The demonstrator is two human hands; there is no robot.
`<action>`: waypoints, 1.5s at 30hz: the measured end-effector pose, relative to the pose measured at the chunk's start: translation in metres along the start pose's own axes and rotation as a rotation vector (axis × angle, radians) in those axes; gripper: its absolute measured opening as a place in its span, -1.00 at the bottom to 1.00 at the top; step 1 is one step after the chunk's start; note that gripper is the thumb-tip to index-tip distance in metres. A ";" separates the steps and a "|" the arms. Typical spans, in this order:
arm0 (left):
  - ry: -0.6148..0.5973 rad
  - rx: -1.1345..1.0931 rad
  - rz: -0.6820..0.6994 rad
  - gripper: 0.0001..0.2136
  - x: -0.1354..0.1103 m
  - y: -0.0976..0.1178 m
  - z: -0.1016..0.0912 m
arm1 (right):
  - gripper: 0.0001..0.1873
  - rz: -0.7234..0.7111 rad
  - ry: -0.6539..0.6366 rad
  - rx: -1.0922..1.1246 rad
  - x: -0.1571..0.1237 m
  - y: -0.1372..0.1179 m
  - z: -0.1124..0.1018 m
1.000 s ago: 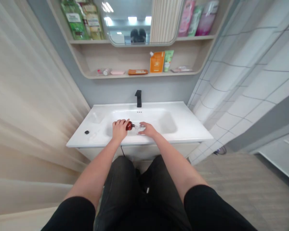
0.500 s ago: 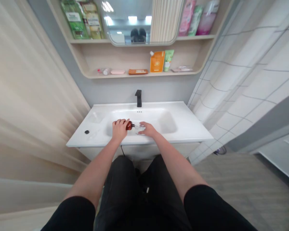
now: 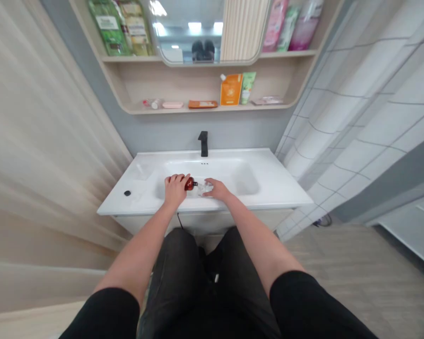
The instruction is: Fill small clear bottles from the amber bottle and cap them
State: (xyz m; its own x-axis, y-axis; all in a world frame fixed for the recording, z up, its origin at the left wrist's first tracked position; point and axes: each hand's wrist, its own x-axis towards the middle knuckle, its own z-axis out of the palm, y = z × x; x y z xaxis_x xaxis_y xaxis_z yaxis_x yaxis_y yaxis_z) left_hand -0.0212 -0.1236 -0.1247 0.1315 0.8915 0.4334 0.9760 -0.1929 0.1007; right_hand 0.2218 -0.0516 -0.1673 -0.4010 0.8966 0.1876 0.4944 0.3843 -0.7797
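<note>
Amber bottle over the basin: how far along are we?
Done: both pieces are up over the sink. In hand: the left hand holds the amber bottle tipped sideways, neck toward the clear container gripped by the right hand. Left: setting both down; the container's level is too small to read.

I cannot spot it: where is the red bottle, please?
Head view, centre: the bottle is in the left hand over the sink, beside the right hand.
</note>
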 end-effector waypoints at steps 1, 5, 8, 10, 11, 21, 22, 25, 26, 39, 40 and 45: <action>0.004 -0.002 0.002 -0.40 0.000 0.000 0.000 | -0.08 0.005 0.001 -0.002 0.000 0.000 0.000; 0.012 -0.002 0.013 -0.42 0.000 -0.001 0.001 | -0.10 0.009 0.004 -0.007 0.000 -0.001 0.000; 0.013 0.003 0.017 -0.43 0.000 -0.001 0.001 | -0.10 0.001 0.006 -0.010 0.000 0.000 0.000; 0.016 0.002 0.020 -0.44 0.000 0.000 0.000 | -0.10 -0.004 0.008 -0.016 0.001 0.001 0.001; 0.015 0.001 0.021 -0.43 0.000 0.000 0.000 | -0.11 -0.008 0.008 -0.019 0.001 0.001 0.001; 0.013 0.002 0.021 -0.43 0.000 0.000 -0.001 | -0.15 -0.019 0.005 -0.036 0.000 0.000 -0.001; 0.016 0.001 0.024 -0.43 0.000 0.000 -0.001 | -0.15 -0.020 0.005 -0.039 0.000 0.000 -0.001; 0.016 -0.003 0.027 -0.42 0.000 0.000 -0.001 | -0.17 -0.022 0.013 -0.044 0.000 0.000 -0.001; 0.012 -0.003 0.026 -0.42 0.000 0.000 -0.002 | -0.17 -0.022 0.016 -0.045 0.000 -0.001 -0.001; 0.022 -0.008 0.044 -0.40 -0.001 0.000 -0.003 | -0.21 -0.025 0.023 -0.070 -0.001 -0.001 -0.001; 0.020 -0.011 0.046 -0.39 -0.001 0.000 -0.003 | -0.20 -0.024 0.022 -0.069 -0.001 -0.001 -0.001; 0.012 -0.004 0.036 -0.41 -0.001 0.000 -0.003 | -0.18 -0.013 0.014 -0.064 -0.001 -0.002 -0.001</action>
State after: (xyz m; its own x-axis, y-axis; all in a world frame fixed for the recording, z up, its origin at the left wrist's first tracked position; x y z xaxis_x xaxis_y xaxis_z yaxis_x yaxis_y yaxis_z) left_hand -0.0214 -0.1259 -0.1226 0.1645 0.8788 0.4479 0.9699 -0.2267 0.0885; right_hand 0.2224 -0.0530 -0.1655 -0.3967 0.8945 0.2060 0.5379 0.4084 -0.7375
